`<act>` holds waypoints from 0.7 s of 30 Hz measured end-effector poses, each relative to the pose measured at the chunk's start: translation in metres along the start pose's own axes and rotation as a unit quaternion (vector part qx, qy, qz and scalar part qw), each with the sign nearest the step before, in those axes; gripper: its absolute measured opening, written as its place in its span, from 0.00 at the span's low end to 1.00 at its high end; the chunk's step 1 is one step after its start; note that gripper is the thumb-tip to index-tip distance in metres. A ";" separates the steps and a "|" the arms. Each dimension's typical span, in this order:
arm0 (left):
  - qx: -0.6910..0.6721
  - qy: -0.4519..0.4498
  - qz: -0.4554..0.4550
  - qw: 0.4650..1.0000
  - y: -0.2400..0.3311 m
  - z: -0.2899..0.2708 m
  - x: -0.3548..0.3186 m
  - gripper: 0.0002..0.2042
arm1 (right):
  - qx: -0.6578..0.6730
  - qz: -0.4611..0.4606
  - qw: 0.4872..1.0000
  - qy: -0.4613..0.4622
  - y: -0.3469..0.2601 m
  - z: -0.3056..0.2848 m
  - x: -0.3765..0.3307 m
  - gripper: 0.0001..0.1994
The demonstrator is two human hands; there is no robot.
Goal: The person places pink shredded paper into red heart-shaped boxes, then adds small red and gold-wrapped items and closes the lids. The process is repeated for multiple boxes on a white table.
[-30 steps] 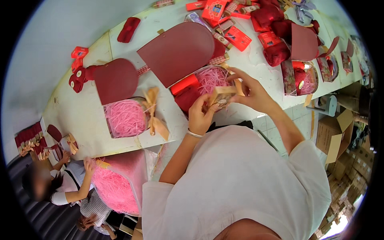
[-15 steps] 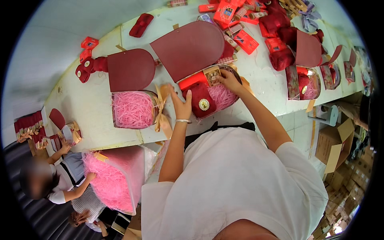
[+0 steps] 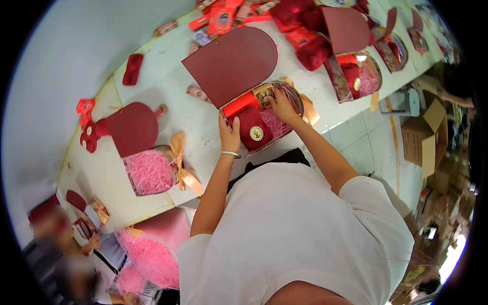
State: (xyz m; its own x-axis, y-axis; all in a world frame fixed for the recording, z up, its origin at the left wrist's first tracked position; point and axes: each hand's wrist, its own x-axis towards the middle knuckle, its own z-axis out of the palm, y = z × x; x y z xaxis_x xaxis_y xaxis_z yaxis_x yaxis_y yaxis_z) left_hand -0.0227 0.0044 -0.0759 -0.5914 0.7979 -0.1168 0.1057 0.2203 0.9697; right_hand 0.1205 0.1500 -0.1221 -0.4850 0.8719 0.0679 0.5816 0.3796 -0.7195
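An open dark-red gift box [image 3: 250,153] with a rounded end lies in front of me, its lid [image 3: 231,66] folded back on the far side. My left hand [image 3: 230,133] grips the box's left wall, thumb on the inner side. With bent fingers, my right hand [image 3: 285,109] holds the edge of a small gold-brown box [image 3: 263,96] inside. Beside that lie a bright red packet [image 3: 239,104] and a folded dark-red cloth [image 3: 247,122] with a pearl-rimmed round brooch [image 3: 256,133]. Pink paper shreds [image 3: 275,125] fill the right part. A gold ribbon [image 3: 310,109] hangs at its right end.
To the left stands another open box with pink shreds [image 3: 149,172] and a gold ribbon [image 3: 178,157]. Red packets [image 3: 222,19] and dark-red cloths [image 3: 311,53] pile up at the far side. More filled boxes [image 3: 363,81] stand right. Other people work at lower left beside a pink-shred bag [image 3: 152,254].
My view has turned, shifting the table in the picture. My left hand has closed round the gift box's left wall. The right hand stays at the small gold-brown box.
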 end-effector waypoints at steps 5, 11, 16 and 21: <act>-0.076 -0.075 0.003 0.994 0.016 0.065 0.017 0.27 | 0.010 0.082 0.996 0.038 0.027 -0.065 -0.006 0.22; 0.010 -0.091 0.040 0.995 0.011 0.138 0.042 0.27 | 0.012 0.068 0.994 0.087 0.092 -0.110 0.004 0.22; 0.074 -0.038 0.080 0.993 0.013 0.187 0.058 0.25 | -0.169 0.026 0.985 0.019 0.083 -0.160 0.030 0.15; -0.030 -0.076 0.015 0.997 0.037 0.194 0.054 0.36 | -0.048 0.046 0.998 0.008 0.136 -0.178 0.036 0.17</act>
State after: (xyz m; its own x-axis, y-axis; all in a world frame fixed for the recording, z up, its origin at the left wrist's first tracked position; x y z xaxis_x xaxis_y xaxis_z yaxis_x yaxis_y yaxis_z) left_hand 0.1045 0.1645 -0.0875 -0.4607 0.8801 -0.1146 0.0707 0.1651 0.9837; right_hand 0.2986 0.2883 -0.0944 -0.4173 0.9086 0.0158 0.6838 0.3254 -0.6531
